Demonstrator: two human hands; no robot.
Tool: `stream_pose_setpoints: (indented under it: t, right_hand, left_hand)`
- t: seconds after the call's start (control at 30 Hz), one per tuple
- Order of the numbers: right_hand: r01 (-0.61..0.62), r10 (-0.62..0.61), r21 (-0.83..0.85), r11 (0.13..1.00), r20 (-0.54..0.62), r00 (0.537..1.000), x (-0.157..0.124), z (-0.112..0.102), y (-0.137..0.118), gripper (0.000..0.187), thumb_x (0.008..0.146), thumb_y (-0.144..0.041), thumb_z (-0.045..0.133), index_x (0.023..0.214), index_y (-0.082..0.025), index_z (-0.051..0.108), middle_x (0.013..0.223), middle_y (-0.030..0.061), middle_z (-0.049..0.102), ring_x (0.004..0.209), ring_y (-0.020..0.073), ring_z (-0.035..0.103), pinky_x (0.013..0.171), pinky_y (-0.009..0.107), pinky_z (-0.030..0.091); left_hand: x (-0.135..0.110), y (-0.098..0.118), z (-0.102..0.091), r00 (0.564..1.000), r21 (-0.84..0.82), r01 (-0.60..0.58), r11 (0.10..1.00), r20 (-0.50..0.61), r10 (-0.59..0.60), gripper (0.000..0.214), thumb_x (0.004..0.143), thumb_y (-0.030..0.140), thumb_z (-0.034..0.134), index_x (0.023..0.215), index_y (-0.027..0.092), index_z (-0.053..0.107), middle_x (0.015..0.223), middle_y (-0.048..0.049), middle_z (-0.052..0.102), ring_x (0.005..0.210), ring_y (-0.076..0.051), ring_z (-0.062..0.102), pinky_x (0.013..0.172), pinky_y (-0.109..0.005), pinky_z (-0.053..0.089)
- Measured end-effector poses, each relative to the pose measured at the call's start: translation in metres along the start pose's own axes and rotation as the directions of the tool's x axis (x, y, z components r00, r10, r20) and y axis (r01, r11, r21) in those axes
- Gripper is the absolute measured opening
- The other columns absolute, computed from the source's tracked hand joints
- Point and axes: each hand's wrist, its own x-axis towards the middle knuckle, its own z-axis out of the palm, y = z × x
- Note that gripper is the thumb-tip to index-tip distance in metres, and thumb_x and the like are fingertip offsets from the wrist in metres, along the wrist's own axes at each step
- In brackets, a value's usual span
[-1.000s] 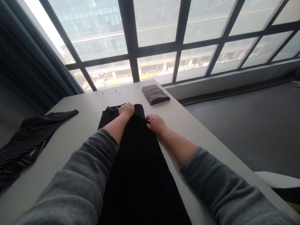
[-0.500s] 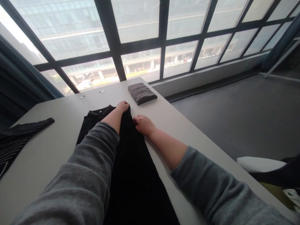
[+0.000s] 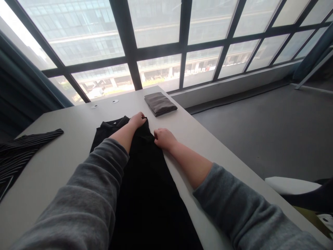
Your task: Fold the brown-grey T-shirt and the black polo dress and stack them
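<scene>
A black collared garment (image 3: pixel 153 194) lies lengthwise on the white table (image 3: pixel 197 139), its collar at the far end and its near end running out of view below. Reaching across it, my left hand (image 3: pixel 137 119) pinches the cloth at the far right corner, by the shoulder. My right hand (image 3: pixel 165 139) is closed on the garment's right edge, a little nearer to me. Part of the garment's left side is hidden behind my left forearm.
Beyond the garment, a folded grey-brown cloth (image 3: pixel 160 103) rests near the table's far right edge. A black striped garment (image 3: pixel 23 149) lies at the left. Past the table are windows, a blue curtain (image 3: pixel 28 76) and grey floor. A white chair-like object (image 3: pixel 291 185) stands at the lower right.
The view has shifted slightly, moving everything a little to the right. Both hands keep their hold on the black garment, and the cloth between them looks slightly more folded.
</scene>
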Motion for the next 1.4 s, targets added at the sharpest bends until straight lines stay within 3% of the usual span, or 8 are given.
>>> stream_pose_setpoints:
  t: [0.13, 0.27, 0.43, 0.6, 0.83, 1.0, 1.23, 1.4]
  right_hand:
    - [0.133, -0.134, 0.058, 0.989, 0.013, 0.991, -0.001, 0.002, -0.001, 0.029, 0.087, -0.009, 0.060, 0.108, -0.020, 0.076, 0.109, 0.0074, 0.069, 0.102, 0.0208, 0.064, 0.089, 0.027, 0.048]
    - [0.124, -0.126, 0.045, 0.991, 0.031, 0.992, -0.001, 0.004, 0.000, 0.025, 0.088, -0.012, 0.062, 0.102, -0.020, 0.080, 0.108, 0.0082, 0.069, 0.103, 0.0215, 0.064, 0.091, 0.028, 0.049]
    - [0.098, -0.099, 0.038, 0.995, 0.037, 0.994, 0.001, 0.005, 0.002, 0.024, 0.088, -0.013, 0.063, 0.102, -0.021, 0.081, 0.107, 0.0085, 0.071, 0.106, 0.0229, 0.065, 0.096, 0.029, 0.049]
    - [0.091, -0.092, 0.035, 0.995, 0.057, 0.994, 0.000, 0.005, 0.000, 0.024, 0.089, -0.013, 0.061, 0.105, -0.020, 0.078, 0.108, 0.0079, 0.072, 0.105, 0.0227, 0.066, 0.093, 0.029, 0.049]
    - [0.098, -0.099, 0.034, 0.995, 0.033, 0.995, -0.001, 0.002, 0.000, 0.025, 0.089, -0.012, 0.061, 0.106, -0.019, 0.078, 0.110, 0.0091, 0.071, 0.105, 0.0226, 0.065, 0.095, 0.028, 0.048]
    - [0.113, -0.114, 0.014, 0.993, 0.021, 0.993, -0.001, 0.000, -0.002, 0.025, 0.089, -0.011, 0.062, 0.104, -0.017, 0.079, 0.111, 0.0106, 0.071, 0.105, 0.0228, 0.065, 0.095, 0.029, 0.049]
    - [0.070, -0.069, -0.017, 0.997, 0.070, 0.995, -0.002, -0.005, -0.002, 0.022, 0.091, -0.016, 0.064, 0.101, -0.019, 0.083, 0.110, 0.0102, 0.075, 0.106, 0.0240, 0.067, 0.094, 0.030, 0.049]
    - [-0.015, 0.016, -0.029, 0.999, 0.059, 0.998, -0.001, -0.004, -0.001, 0.026, 0.100, -0.035, 0.063, 0.102, -0.017, 0.082, 0.109, 0.0128, 0.075, 0.103, 0.0248, 0.069, 0.090, 0.030, 0.050]
  left_hand:
    - [-0.018, 0.007, 0.012, 0.997, 0.015, -0.017, 1.000, -0.073, 0.019, 0.031, 0.105, 0.040, 0.047, 0.130, 0.026, 0.058, 0.123, -0.0107, 0.076, 0.116, -0.028, 0.070, 0.098, -0.038, 0.053]
    - [-0.024, 0.012, 0.014, 0.995, 0.052, 0.021, 0.998, -0.098, -0.016, 0.031, 0.106, 0.040, 0.043, 0.126, 0.025, 0.062, 0.130, -0.0138, 0.073, 0.123, -0.030, 0.068, 0.101, -0.040, 0.052]
    - [-0.019, 0.004, 0.001, 0.993, 0.102, 0.109, 0.989, -0.051, -0.105, 0.038, 0.103, 0.045, 0.047, 0.122, 0.019, 0.067, 0.120, -0.0195, 0.076, 0.118, -0.035, 0.070, 0.098, -0.043, 0.054]
    - [-0.028, -0.007, -0.016, 0.999, 0.114, 0.042, 0.993, -0.005, -0.041, 0.041, 0.102, 0.049, 0.048, 0.120, 0.020, 0.070, 0.121, -0.0155, 0.076, 0.116, -0.033, 0.071, 0.099, -0.042, 0.054]
    - [-0.067, 0.000, 0.002, 0.971, 0.135, -0.239, 0.961, 0.046, 0.235, 0.055, 0.106, 0.053, 0.039, 0.152, 0.027, 0.055, 0.167, -0.0072, 0.046, 0.155, -0.029, 0.039, 0.128, -0.044, 0.029]
    - [-0.064, 0.004, 0.019, 0.960, 0.123, -0.247, 0.961, 0.168, 0.225, 0.067, 0.108, 0.050, 0.030, 0.168, 0.021, 0.031, 0.178, -0.0091, 0.018, 0.165, -0.030, 0.016, 0.132, -0.053, 0.017]
    - [-0.048, 0.015, 0.020, 0.966, 0.105, -0.209, 0.972, 0.175, 0.189, 0.065, 0.109, 0.049, 0.030, 0.168, 0.024, 0.032, 0.178, -0.0088, 0.018, 0.165, -0.032, 0.014, 0.131, -0.059, 0.017]
    - [-0.077, 0.004, 0.010, 0.987, 0.103, -0.150, 0.983, 0.070, 0.144, 0.063, 0.112, 0.044, 0.022, 0.166, 0.016, 0.035, 0.177, -0.0165, 0.021, 0.164, -0.030, 0.020, 0.130, -0.052, 0.025]
